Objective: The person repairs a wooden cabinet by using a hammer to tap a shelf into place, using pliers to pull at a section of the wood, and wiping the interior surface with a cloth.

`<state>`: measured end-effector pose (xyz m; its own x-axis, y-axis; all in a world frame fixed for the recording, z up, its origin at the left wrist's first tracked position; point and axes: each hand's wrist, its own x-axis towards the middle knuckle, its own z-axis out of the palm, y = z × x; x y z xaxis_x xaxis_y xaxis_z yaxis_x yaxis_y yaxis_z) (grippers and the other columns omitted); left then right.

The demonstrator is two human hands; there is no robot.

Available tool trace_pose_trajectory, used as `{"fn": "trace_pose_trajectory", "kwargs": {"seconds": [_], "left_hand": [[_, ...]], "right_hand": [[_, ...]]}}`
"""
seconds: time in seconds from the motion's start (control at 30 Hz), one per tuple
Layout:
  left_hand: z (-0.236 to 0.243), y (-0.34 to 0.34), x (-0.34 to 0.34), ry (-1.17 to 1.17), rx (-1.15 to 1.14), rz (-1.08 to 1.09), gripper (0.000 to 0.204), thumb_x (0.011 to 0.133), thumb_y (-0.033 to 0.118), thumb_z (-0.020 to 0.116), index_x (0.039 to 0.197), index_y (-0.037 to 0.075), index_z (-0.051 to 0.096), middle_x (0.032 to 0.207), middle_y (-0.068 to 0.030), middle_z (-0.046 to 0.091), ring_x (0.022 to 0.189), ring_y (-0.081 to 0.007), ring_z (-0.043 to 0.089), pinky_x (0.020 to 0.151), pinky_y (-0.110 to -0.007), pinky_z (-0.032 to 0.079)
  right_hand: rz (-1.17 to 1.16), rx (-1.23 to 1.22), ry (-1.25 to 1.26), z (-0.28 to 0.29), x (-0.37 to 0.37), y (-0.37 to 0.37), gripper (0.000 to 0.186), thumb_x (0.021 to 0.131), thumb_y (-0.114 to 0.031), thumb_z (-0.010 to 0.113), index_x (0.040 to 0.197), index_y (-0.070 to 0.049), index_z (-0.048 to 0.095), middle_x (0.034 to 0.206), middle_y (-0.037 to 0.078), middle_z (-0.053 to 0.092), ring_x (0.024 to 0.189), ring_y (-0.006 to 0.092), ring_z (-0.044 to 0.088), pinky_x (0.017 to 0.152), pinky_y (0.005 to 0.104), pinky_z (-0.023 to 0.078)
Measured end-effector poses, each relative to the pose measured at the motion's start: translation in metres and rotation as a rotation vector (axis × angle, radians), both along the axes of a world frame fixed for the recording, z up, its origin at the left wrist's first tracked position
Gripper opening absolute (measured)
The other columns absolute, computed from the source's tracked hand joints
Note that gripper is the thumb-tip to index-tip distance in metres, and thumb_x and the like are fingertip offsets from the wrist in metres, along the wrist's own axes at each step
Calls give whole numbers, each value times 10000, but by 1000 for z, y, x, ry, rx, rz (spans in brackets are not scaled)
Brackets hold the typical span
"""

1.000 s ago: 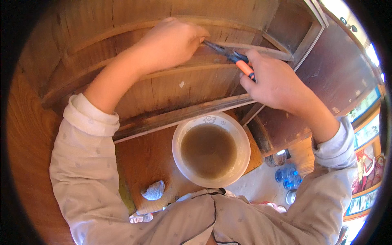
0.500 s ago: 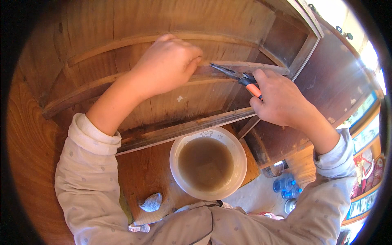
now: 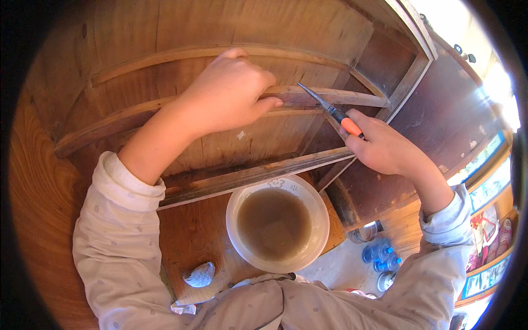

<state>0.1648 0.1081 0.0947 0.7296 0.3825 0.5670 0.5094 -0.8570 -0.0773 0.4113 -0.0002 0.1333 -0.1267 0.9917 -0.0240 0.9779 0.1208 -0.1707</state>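
Note:
In my right hand (image 3: 379, 140) is a pair of needle-nose pliers (image 3: 336, 111) with black and orange handles. The jaws look closed, and their tip points up and left, close to the middle wooden rail (image 3: 335, 97) of a cabinet frame. My left hand (image 3: 234, 91) is closed over that same rail, thumb along its front face and fingers curled behind the top, where their tips are hidden. Between the pliers' tip and my left thumb there is a small gap. Below the hands stands a white bowl (image 3: 320, 242) of murky brown liquid.
A lower wooden rail (image 3: 258, 177) crosses just above the bowl. A crumpled grey-blue cloth (image 3: 199, 274) lies on the wooden surface (image 3: 190, 225) left of the bowl. Blue plastic bottles (image 3: 378, 252) stand on the floor at right. A shelf (image 3: 487, 220) holds colourful items at the far right.
The pliers have turned edge-on, and their jaws went from slightly apart to closed-looking. My right hand moved slightly right and down. My left thumb has come out along the rail.

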Motion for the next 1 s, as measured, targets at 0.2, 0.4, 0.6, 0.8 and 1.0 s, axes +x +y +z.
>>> {"fn": "trace_pose_trajectory", "kwargs": {"seconds": [0.2, 0.4, 0.6, 0.8, 1.0], "left_hand": [[-3, 9, 1, -19, 41, -31, 267, 829, 274, 673, 825, 8, 656, 752, -173, 640, 784, -345, 614, 891, -432, 420], [-3, 8, 2, -13, 36, -31, 281, 825, 284, 673, 819, 4, 654, 757, -175, 640, 787, -349, 611, 868, -435, 422], [-4, 7, 0, -19, 78, -27, 264, 829, 277, 666, 816, 14, 657, 744, -172, 633, 781, -350, 607, 857, -436, 423], [-7, 9, 1, 2, 59, -31, 249, 825, 267, 670, 816, 18, 661, 755, -168, 632, 772, -345, 606, 847, -439, 429], [-8, 8, -1, -13, 94, -29, 260, 823, 270, 672, 842, 11, 667, 770, -169, 639, 781, -346, 609, 841, -430, 431]], "right_hand": [[18, 165, -246, -4, -7, 7, 361, 856, -285, 505, 962, 59, 489, 913, 315, 615, 917, 458, 600, 823, 497, 460], [100, 270, -379, -7, -5, 11, 365, 846, -272, 517, 970, 71, 494, 869, 302, 630, 830, 441, 631, 766, 500, 497], [123, 279, -428, -5, -6, 8, 356, 843, -261, 536, 969, 70, 499, 848, 285, 641, 819, 432, 638, 753, 483, 511], [115, 290, -436, -8, -10, 6, 315, 837, -222, 573, 961, 59, 504, 771, 265, 641, 759, 434, 641, 716, 481, 520], [39, 274, -365, -13, -15, 6, 284, 839, -208, 581, 935, 52, 521, 735, 264, 634, 740, 444, 635, 698, 488, 519]]}}
